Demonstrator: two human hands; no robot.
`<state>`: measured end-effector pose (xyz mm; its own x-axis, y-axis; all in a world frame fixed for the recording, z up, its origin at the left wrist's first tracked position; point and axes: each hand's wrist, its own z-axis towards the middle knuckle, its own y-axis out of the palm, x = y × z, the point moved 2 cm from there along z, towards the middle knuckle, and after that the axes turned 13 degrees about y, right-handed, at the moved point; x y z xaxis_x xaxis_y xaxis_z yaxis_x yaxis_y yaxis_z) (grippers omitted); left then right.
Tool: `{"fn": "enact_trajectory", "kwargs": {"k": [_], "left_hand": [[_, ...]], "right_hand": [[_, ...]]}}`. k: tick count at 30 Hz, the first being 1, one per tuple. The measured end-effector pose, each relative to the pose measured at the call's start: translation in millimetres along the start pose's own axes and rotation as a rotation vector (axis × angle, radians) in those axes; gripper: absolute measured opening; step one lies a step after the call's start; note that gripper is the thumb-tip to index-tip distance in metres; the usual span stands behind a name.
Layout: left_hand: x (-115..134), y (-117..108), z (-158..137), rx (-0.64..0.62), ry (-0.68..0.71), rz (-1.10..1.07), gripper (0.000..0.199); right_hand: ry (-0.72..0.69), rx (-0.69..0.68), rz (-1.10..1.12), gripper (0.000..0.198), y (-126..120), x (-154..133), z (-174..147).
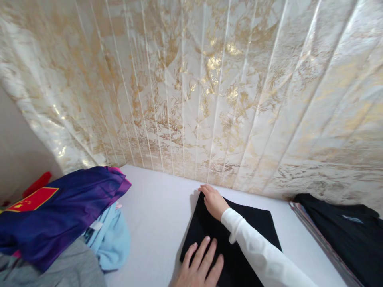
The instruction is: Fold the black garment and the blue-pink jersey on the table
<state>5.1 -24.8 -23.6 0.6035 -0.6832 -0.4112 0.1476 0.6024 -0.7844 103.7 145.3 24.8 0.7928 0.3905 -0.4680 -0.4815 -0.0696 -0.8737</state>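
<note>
A black folded garment [251, 223] lies flat on the white surface in front of me. My left hand [200, 265] rests on its near left part, palm down with the fingers spread. Farther off, my right hand [214, 202], in a white sleeve, reaches across the cloth to its far left corner. The fingers of that hand stretch over the corner and touch the edge. What kind of garment the black cloth is, I cannot tell.
To the left lies a loose heap with a purple garment [86, 199], a light blue garment [115, 239] and a grey garment [68, 263]. At right is a stack of folded clothes topped by a black shirt [338, 227]. A gold-patterned curtain [185, 87] hangs behind the white surface [149, 215].
</note>
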Motion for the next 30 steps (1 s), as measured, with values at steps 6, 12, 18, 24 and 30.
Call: {"fn": "enact_trajectory", "kwargs": {"k": [6,12,18,24,30], "left_hand": [[-13,-7,-31,-0.01,-0.538,-0.227,0.061],[-25,-21,-38,0.061,-0.679,-0.537,0.043],[-32,-29,-24,0.03,-0.633,-0.622,0.039],[-29,-26,-27,0.079,-0.688,-0.618,0.04],[-31,-25,-29,0.053,-0.699,-0.663,0.037]], "right_hand": [[0.094,0.032,0.096,0.045,5,30,36],[0.082,-0.001,0.227,0.036,-2,49,27],[-0.005,-0.071,0.364,0.018,-4,50,22],[0.035,-0.042,0.433,0.025,-2,56,22],[0.069,-0.032,0.505,0.026,-11,60,16]]}}
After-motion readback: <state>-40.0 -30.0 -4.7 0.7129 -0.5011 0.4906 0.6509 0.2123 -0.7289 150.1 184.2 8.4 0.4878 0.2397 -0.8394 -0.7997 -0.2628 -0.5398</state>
